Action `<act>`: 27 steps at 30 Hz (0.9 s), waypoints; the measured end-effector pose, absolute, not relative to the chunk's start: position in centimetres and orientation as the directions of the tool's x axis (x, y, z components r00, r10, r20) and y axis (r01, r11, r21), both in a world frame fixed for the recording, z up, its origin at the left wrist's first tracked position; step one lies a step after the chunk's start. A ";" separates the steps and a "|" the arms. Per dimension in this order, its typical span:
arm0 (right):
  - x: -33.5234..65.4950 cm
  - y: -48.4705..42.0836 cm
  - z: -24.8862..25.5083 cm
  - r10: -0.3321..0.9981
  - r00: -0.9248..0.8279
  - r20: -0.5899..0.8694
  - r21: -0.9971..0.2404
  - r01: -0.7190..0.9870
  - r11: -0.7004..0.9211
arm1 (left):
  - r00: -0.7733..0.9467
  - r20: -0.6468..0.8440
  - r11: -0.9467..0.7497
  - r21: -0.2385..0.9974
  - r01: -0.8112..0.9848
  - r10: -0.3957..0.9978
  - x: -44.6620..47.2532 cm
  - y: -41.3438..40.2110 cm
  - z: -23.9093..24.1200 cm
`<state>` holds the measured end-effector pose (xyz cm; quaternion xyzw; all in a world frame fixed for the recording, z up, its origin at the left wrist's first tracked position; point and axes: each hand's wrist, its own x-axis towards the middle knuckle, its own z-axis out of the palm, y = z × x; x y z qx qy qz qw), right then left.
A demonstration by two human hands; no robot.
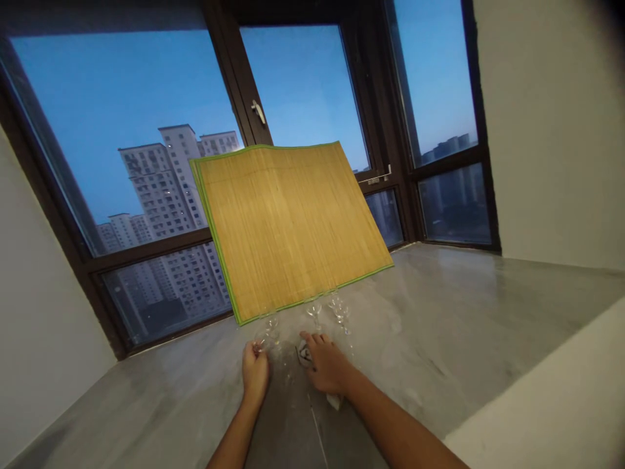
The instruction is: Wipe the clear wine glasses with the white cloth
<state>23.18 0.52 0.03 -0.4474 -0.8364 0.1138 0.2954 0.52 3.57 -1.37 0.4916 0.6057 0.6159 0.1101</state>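
Observation:
My left hand (255, 374) is closed, its fingers curled at a small clear glass (262, 344) whose outline is faint. To its right, my right hand (328, 363) is closed on a whitish, cloth-like thing with dark markings (303, 354). A pale end of it pokes out below the palm; its exact kind is unclear. Just beyond my hands stand several clear stemmed glasses: one glass (271, 323) ahead of my left hand, another glass (314, 312) in the middle, and a cluster of glasses (340, 311) on the right.
A yellow bamboo mat with green edging (293, 221) leans against the window behind the glasses. Everything rests on a grey marble-look sill (415, 326). Dark window frames (381, 104) rise behind, with a white window handle (258, 112). Pale walls (547, 130) flank both sides.

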 end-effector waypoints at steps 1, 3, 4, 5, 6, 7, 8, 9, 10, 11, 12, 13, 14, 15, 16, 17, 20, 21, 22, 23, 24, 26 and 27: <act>23.2 0.7 -0.2 0.820 -0.439 0.367 -0.460 0.681 0.570 | -0.471 0.483 -0.245 0.842 0.480 0.738 0.6 3.5 -1.3; 23.4 1.1 -0.6 0.825 -0.442 0.351 -0.489 0.665 0.564 | -0.443 0.506 -0.246 0.817 0.522 0.740 0.8 3.3 -1.2; 23.4 1.4 -0.8 0.824 -0.431 0.368 -0.515 0.644 0.566 | -0.428 0.520 -0.241 0.798 0.553 0.739 0.9 3.2 -1.1; 23.5 1.7 -1.0 0.819 -0.415 0.396 -0.547 0.610 0.573 | -0.414 0.534 -0.236 0.777 0.583 0.737 1.0 3.1 -1.1; 23.5 2.0 -1.2 0.811 -0.398 0.429 -0.581 0.566 0.585 | -0.398 0.547 -0.229 0.755 0.614 0.737 1.1 3.1 -1.0; 23.5 2.2 -1.4 0.802 -0.384 0.458 -0.613 0.517 0.598 | -0.381 0.558 -0.217 0.730 0.648 0.737 1.2 3.0 -0.9; 23.4 2.4 -1.5 0.794 -0.375 0.478 -0.641 0.469 0.608 | -0.363 0.568 -0.205 0.703 0.682 0.739 1.3 2.8 -0.9; 23.3 2.4 -1.7 0.790 -0.370 0.488 -0.667 0.425 0.612 | -0.343 0.572 -0.193 0.678 0.710 0.745 1.4 2.7 -0.8; 23.1 2.4 -1.8 0.792 -0.367 0.488 -0.692 0.390 0.607 | -0.325 0.567 -0.180 0.658 0.731 0.757 1.6 2.6 -0.8; 22.9 2.3 -1.9 0.799 -0.364 0.479 -0.716 0.364 0.595 | -0.303 0.557 -0.164 0.638 0.753 0.773 1.8 2.5 -0.9; 22.7 2.2 -1.9 0.808 -0.363 0.464 -0.738 0.346 0.579 | -0.283 0.542 -0.150 0.620 0.770 0.791 2.0 2.3 -0.9; 22.5 2.1 -1.9 0.816 -0.363 0.450 -0.757 0.331 0.564 | -0.264 0.526 -0.138 0.606 0.783 0.809 2.2 2.2 -1.0; 22.3 1.9 -1.8 0.822 -0.362 0.440 -0.772 0.315 0.552 | -0.249 0.510 -0.127 0.593 0.795 0.823 2.5 2.0 -1.0; 22.1 1.8 -1.7 0.826 -0.358 0.435 -0.788 0.292 0.542 | -0.238 0.499 -0.115 0.579 0.807 0.833 2.7 1.9 -1.0; 21.9 1.6 -1.6 0.826 -0.356 0.437 -0.805 0.255 0.536 | -0.227 0.491 -0.108 0.564 0.818 0.841 3.1 1.7 -1.1; 21.8 1.5 -1.5 0.822 -0.357 0.444 -0.822 0.203 0.532 | -0.214 0.485 -0.106 0.550 0.828 0.848 3.4 1.5 -1.1; 21.4 1.4 -1.4 0.808 -0.353 0.472 -0.856 0.037 0.516 | -0.159 0.466 -0.127 0.525 0.842 0.870 4.2 1.0 -1.0; 21.3 1.4 -1.4 0.809 -0.343 0.478 -0.859 0.011 0.512 | -0.140 0.466 -0.142 0.518 0.844 0.874 4.4 0.9 -1.0; 21.2 1.4 -1.4 0.812 -0.326 0.483 -0.858 0.005 0.513 | -0.122 0.469 -0.156 0.512 0.845 0.875 4.6 0.8 -1.0; 21.1 1.5 -1.4 0.818 -0.302 0.490 -0.856 0.013 0.517 | -0.103 0.471 -0.173 0.506 0.845 0.876 4.7 0.7 -0.9; 21.1 1.5 -1.4 0.821 -0.278 0.499 -0.850 0.025 0.526 | -0.084 0.472 -0.189 0.501 0.845 0.877 4.8 0.6 -0.8; 21.2 1.6 -1.4 0.818 -0.231 0.527 -0.834 0.046 0.550 | -0.047 0.469 -0.215 0.489 0.845 0.882 5.0 0.4 -0.6; 21.2 1.6 -1.3 0.814 -0.209 0.542 -0.825 0.054 0.563 | -0.032 0.467 -0.224 0.483 0.846 0.884 5.0 0.3 -0.5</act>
